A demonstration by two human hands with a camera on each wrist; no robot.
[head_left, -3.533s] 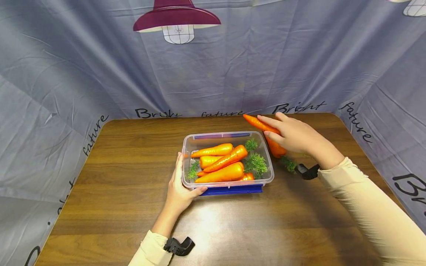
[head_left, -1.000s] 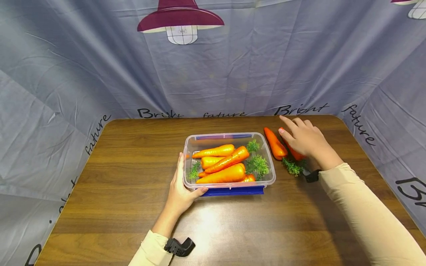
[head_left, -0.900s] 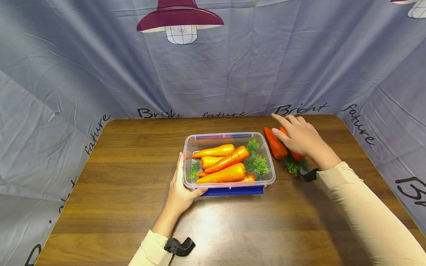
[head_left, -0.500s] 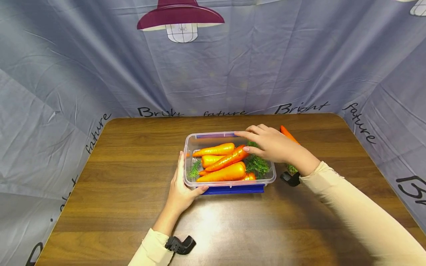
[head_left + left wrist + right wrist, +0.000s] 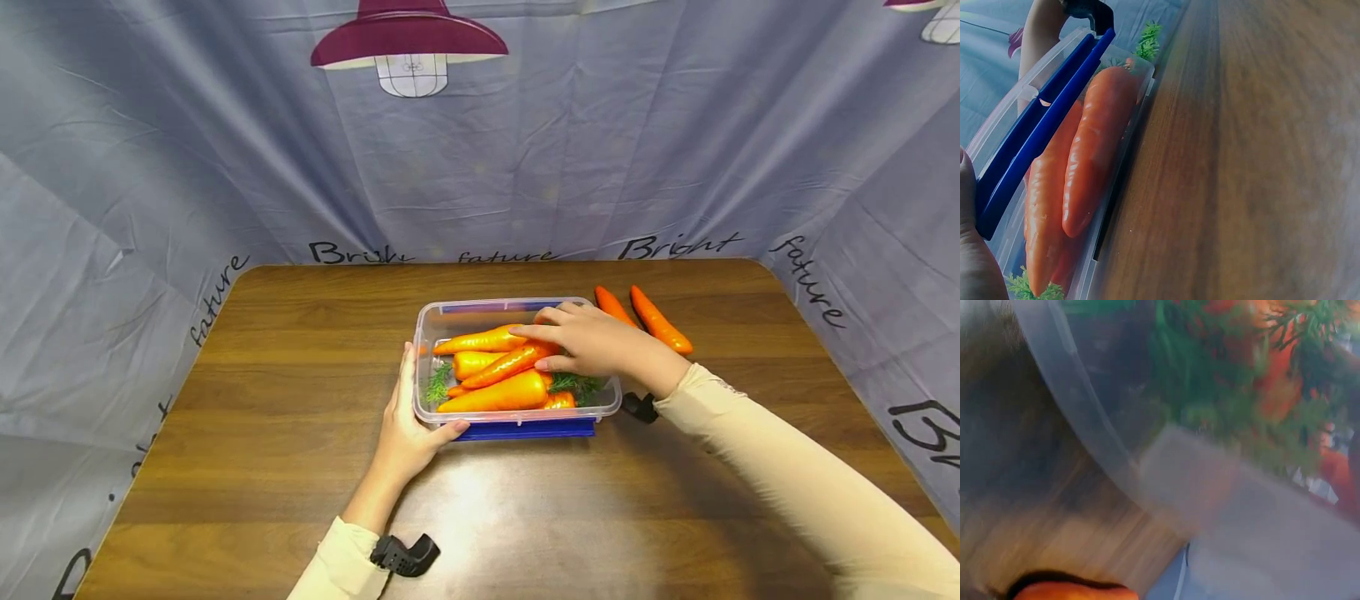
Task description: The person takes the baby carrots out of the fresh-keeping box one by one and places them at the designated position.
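A clear plastic container (image 5: 517,417) with a blue clip (image 5: 525,429) along its front holds several orange carrots (image 5: 495,393) with green leafy tops. My left hand (image 5: 405,437) grips its front left corner, thumb over the front edge and fingers along the left side. In the left wrist view, the thumb (image 5: 975,256) lies by the blue clip. My right hand (image 5: 592,342) reaches inside at the right, thumb and fingers on either side of the uppermost carrot's (image 5: 506,367) thick end. Whether they pinch it is unclear. Blurred green leaves (image 5: 1210,381) appear in the right wrist view.
Two carrots lie on the table right of the container: one (image 5: 613,303) partly behind the right hand, another (image 5: 660,321) farther right. The wooden table (image 5: 300,467) ends at a grey-blue curtain (image 5: 525,183) at the back and sides.
The right hand has set a carrot down on the table at right, let go of it, then moved left and down into the container. The left hand has stayed on the container.
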